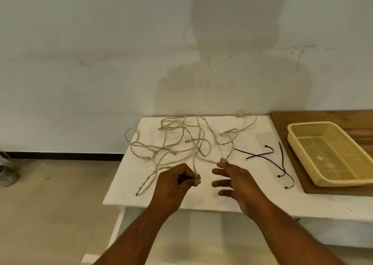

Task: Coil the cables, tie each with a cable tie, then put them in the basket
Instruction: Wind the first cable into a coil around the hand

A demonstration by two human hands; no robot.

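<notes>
So the cables [181,141] are a loose beige tangle on the white table [201,201], left hand [173,182] pinching one strand and right hand [234,180] spread wide beside it, holding nothing as far as I see. Black ties [262,155] lie right of that, then the yellow basket [302,164] on a wood board [323,116]. Scuffed white wall [80,62] behind, beige floor [50,204] off left.

White table [252,200]: stands against the wall [80,62], top surface matt, one white leg [118,226] visible below the front left corner. Wooden board [302,117]: dark brown, lies flat on the right part of the table top and runs out of frame at right. Wall: pale, scuffed and marked, carrying a person's shadow [232,83]. Floor [50,204]: beige. Black skirting strip [60,155] along the wall foot. Grey rounded object [8,175] on the floor at far left, not identifiable.
</notes>
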